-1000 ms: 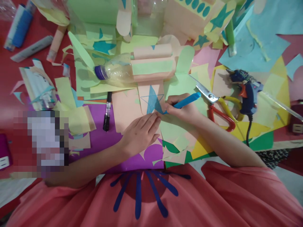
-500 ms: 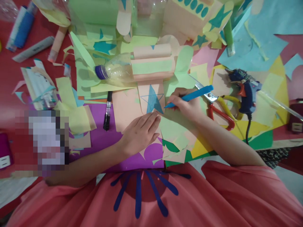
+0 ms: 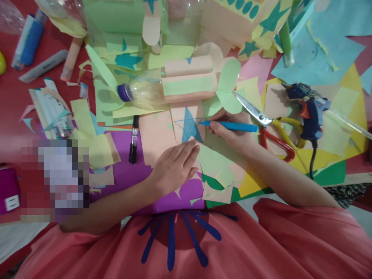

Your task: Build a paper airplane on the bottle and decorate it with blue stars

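Note:
A blue felt-tip pen is gripped in my right hand, its tip at the right point of a star drawn in blue. The star, partly coloured in, is on a pale peach paper strip joined or tucked against a paper-covered plastic bottle with a purple cap. My left hand lies flat with fingers stretched out, its fingertips on the paper just below the star. A black pen lies to the left of the peach sheet.
Scissors with red and yellow handles lie right of my right hand, with a glue gun beyond. Paper scraps cover the purple and green sheets. Several markers lie at the upper left. More decorated paper pieces stand at the back.
My right hand has tilted the blue pen flatter, and its tip has moved up from the star's lower right point to its right point. My left hand stays on the paper.

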A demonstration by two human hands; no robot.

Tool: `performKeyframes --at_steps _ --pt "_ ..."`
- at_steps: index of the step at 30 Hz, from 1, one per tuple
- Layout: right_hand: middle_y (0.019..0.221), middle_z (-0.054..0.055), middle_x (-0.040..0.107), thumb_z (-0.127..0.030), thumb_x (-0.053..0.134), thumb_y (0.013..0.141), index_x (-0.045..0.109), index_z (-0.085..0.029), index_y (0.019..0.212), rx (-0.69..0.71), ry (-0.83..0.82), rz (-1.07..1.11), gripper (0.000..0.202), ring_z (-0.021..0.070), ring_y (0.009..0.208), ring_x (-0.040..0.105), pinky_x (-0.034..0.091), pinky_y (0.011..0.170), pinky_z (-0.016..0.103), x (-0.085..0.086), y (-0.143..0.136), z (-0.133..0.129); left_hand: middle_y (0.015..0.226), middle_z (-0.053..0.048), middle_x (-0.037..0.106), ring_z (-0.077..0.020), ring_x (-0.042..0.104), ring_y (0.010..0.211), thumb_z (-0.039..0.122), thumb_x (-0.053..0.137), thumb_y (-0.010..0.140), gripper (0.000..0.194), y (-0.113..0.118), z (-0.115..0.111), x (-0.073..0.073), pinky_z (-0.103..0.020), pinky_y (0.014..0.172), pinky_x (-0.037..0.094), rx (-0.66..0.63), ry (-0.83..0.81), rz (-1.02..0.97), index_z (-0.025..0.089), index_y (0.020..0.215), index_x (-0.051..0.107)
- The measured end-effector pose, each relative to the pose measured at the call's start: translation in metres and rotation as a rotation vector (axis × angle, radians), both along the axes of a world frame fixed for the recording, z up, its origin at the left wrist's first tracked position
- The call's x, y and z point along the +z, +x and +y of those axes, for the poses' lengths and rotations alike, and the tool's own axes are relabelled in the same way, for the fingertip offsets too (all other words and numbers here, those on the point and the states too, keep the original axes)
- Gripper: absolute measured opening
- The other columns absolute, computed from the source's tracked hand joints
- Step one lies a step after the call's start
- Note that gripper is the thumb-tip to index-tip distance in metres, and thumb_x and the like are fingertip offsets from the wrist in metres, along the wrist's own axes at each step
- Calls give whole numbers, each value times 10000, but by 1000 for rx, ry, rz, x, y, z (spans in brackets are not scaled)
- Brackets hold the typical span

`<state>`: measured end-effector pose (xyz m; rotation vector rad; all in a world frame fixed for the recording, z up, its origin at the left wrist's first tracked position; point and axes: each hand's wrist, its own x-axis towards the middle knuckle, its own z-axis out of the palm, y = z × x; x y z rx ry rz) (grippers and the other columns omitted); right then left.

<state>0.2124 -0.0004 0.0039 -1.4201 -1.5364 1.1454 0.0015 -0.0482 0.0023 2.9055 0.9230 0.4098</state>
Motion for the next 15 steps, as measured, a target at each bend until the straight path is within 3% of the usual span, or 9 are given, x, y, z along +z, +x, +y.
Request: performKeyframes --at_steps 15 --pt "538 -19 570 -281 612 742 594 -188 645 -30 -11 -90 136 101 506 491 397 486 253 3 -3 0 1214 -174 690 -247 665 1087 231 482 953 365 0 1 4 -345 913 527 -2 -11 1 14 1231 574"
